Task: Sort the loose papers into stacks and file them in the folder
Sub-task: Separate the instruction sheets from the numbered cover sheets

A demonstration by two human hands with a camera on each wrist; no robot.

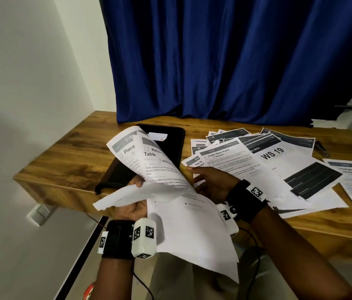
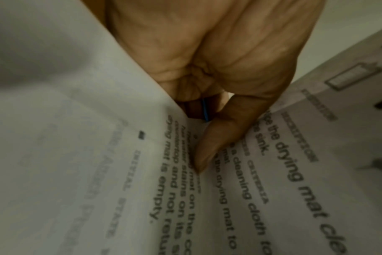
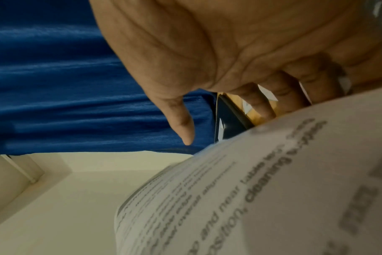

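Held papers (image 1: pixel 170 191) over wooden desk (image 1: pixel 67 152), blue curtain (image 1: pixel 225 61) behind

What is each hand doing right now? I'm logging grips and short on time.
Left hand: closed, gripping a bundle of printed sheets at its left edge.
Right hand: open, fingers relaxed over the loose papers, holding nothing.

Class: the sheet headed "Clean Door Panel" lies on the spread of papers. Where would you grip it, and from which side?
Probably pinch the "Clean Door Panel" sheet at its near lower edge, coming from the front beside the right hand. It lies flat on top of the fanned papers, so that edge looks free to lift.
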